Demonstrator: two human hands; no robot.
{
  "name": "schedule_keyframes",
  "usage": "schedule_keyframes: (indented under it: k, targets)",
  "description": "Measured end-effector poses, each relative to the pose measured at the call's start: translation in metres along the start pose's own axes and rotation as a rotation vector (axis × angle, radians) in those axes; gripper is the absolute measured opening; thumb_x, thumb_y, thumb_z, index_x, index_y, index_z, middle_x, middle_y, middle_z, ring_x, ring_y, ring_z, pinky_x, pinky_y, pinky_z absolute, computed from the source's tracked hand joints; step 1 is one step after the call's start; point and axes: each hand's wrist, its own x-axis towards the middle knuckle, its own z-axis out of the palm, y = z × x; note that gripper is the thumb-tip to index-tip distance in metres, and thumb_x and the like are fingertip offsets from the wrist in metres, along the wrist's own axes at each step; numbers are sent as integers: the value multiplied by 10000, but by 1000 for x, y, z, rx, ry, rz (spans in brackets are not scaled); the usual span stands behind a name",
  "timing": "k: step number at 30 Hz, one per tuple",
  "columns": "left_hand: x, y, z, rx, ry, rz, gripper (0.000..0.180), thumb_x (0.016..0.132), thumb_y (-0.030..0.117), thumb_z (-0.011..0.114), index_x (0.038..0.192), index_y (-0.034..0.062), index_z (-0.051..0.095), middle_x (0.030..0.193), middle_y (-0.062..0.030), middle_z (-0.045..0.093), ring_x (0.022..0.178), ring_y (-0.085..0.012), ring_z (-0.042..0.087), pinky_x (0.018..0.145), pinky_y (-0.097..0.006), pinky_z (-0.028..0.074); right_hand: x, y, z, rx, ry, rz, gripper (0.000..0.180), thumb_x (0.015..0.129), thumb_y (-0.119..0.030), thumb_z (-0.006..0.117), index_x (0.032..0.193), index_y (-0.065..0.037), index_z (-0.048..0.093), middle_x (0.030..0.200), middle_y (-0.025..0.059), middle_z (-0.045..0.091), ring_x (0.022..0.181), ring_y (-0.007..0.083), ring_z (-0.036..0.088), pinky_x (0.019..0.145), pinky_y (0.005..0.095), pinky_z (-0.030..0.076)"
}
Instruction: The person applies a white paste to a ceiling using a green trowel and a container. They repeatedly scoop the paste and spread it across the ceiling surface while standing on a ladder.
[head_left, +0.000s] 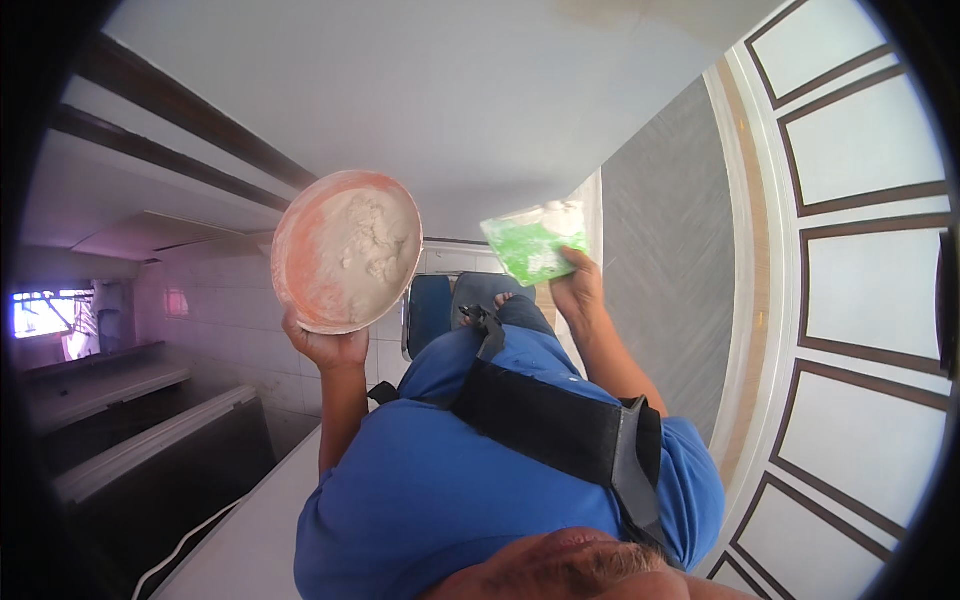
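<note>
My left hand [330,343] grips a round pinkish-orange bowl [290,255] from below its near rim. A lumpy heap of white putty [378,245] fills much of the bowl, and pale smears coat its inside. In my right hand [578,287] is a flat green putty spreader [522,252], held out level with the bowl and apart from it. White putty clings along its far edge and in patches on its face. My thumb presses on the spreader; the fingers behind it are partly hidden.
Ahead rises a broad white wall [450,100]. Dark seats [430,308] stand below me by my legs. To the left are white tiles [240,345], dark beams [200,115] and a white cable [185,540]. White panels with dark trim [872,285] curve along the right.
</note>
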Motion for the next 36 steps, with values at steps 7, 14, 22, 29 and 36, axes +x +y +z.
schedule_keyframes:
  k: [7, 14, 22, 29, 36]
  targets:
    - [-2, 8, 7, 31, -14, 9, 741, 899, 443, 583, 1518, 75, 411, 1548, -137, 447, 1423, -335, 432, 1174, -530, 380, 82, 57, 11, 35, 97, 71, 428, 969, 35, 464, 1390, 85, 402, 1351, 220, 529, 1215, 367, 582, 1063, 492, 495]
    - [-8, -1, 19, 37, 58, 71, 708, 906, 433, 612, 1497, 78, 451, 1539, -121, 470, 1425, -332, 431, 1199, -536, 340, 111, 4, 107, -175, 104, -34, 351, 968, 47, 420, 1316, 93, 423, 1312, 216, 527, 1156, 376, 606, 940, 513, 608]
    - [-6, -15, -3, -98, 14, 95, 771, 894, 473, 606, 1525, 86, 391, 1545, -144, 435, 1422, -348, 426, 1162, -554, 391, 31, -100, 218, -161, -28, -90, 265, 987, 33, 435, 1213, 168, 397, 1303, 306, 478, 1174, 453, 580, 1044, 584, 554]
    - [-5, -11, -4, -187, -33, 34, 787, 880, 468, 619, 1530, 90, 385, 1547, -149, 429, 1427, -353, 416, 1162, -568, 385, -38, -135, 255, -81, -237, -174, 272, 1009, 6, 445, 1213, 174, 382, 1267, 318, 481, 1210, 455, 562, 1085, 556, 531]
    - [-4, -7, 1, -164, 12, 27, 786, 873, 460, 611, 1529, 90, 386, 1557, -145, 418, 1430, -356, 407, 1169, -570, 371, -84, -123, 216, -377, -113, -266, 409, 927, -10, 507, 1283, 182, 447, 1285, 275, 583, 1214, 369, 609, 1049, 466, 532]
